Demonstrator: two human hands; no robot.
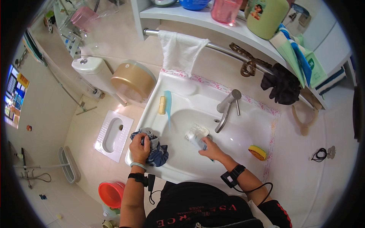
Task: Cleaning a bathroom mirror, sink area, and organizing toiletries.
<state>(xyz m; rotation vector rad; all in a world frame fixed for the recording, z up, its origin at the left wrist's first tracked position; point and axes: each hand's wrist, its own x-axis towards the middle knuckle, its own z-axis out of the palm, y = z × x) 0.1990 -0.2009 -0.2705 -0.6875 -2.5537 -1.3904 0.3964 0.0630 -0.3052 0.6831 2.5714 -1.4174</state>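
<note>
My left hand (140, 146) is closed on a bunched blue and grey cloth (157, 155) at the left rim of the white sink (178, 171). Part of the cloth lies over the rim; its kind is unclear. Over the basin, my right hand (213, 149) grips a pale whitish-grey object (196, 137), tilted up and to the left. Blur hides its kind, though a bit of teal shows below the hand. A light-blue comb (168, 102) lies on the sink's left ledge, beside a yellowish bar (162, 105).
A grey faucet (227, 108) stands at the back of the sink. A yellow-green sponge (257, 152) sits on the right side. Above hangs a white towel (181, 51) on a rail below a shelf (213, 21) with bottles. A red bucket (111, 193) stands on the floor at left.
</note>
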